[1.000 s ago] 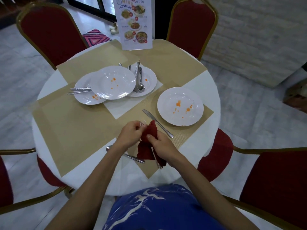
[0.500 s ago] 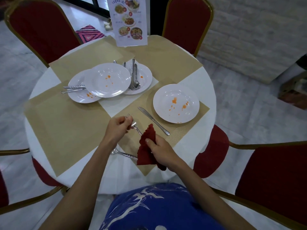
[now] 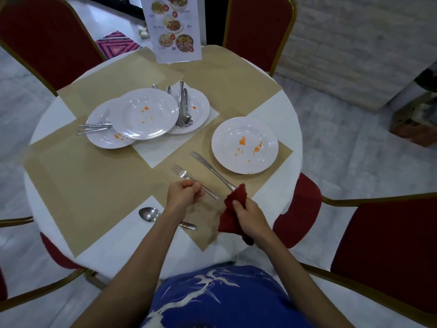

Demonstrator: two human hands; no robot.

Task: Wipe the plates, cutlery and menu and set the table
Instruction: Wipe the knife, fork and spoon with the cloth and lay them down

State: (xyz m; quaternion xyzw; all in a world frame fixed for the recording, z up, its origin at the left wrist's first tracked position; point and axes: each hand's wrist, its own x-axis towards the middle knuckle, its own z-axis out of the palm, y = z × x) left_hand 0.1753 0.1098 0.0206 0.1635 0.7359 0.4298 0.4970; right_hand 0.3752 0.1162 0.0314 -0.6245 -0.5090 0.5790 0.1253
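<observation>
Silver metal fork (image 3: 183,172) pinched at its handle by my left hand (image 3: 183,194), tines above the tan placemat (image 3: 94,185). Right hand (image 3: 249,217) fingers clamped on crumpled red cloth (image 3: 233,207). White round plate (image 3: 267,138) and three overlapped plates (image 3: 146,129) carry orange spots: unwiped. Judged early; setting not begun.

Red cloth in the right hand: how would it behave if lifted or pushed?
The red cloth is probably floppy: it bunches and droops below the right hand gripping it. Likely light, since one hand holds it up. Pushed over the placemat, it would probably crumple rather than slide.
</observation>
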